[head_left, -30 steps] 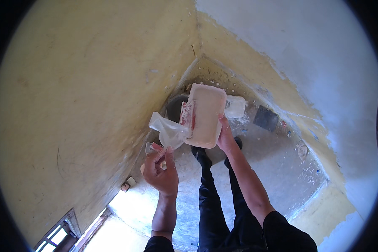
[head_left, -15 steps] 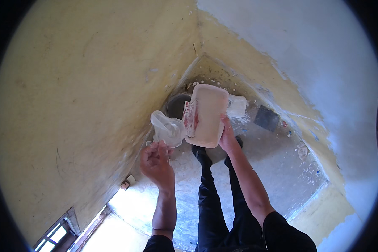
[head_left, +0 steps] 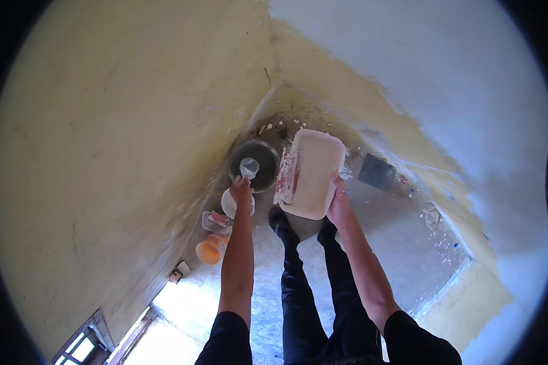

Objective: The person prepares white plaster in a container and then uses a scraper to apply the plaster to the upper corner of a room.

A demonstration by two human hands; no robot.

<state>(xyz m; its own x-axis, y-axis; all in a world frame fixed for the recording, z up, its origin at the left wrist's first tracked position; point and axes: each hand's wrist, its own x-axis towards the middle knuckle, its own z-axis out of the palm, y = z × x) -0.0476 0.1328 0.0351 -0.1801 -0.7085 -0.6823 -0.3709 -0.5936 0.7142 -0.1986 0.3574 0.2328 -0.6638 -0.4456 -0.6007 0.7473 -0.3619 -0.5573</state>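
The left hand [head_left: 242,190] is gripping what appears to be a clear plastic scoop [head_left: 249,169] by its near end, the fingers closing on it, and is holding it over the mouth of a dark bucket [head_left: 268,174] near the foot of the yellow wall [head_left: 134,134]. The right hand [head_left: 340,202] is gripping a pale tray [head_left: 341,152] by its right edge, near the lower corner, with the tray hanging in front of the body above the floor [head_left: 265,286]. A red piece smeared with white [head_left: 290,176] is lying along the tray's left side. The tray is probably feeling stiff but somewhat heavy and lopsided, since one hand is bearing it from a single edge; gripping midway along that edge, palm under the rim, would be steadying it better. The scoop is likely light, thin, bendy and slippery when wet, so its near end is seeming the right place for pinching. Beside the left forearm, a white round tub [head_left: 230,204], a clear box [head_left: 209,226] and an orange bucket [head_left: 209,250] are standing in a row.
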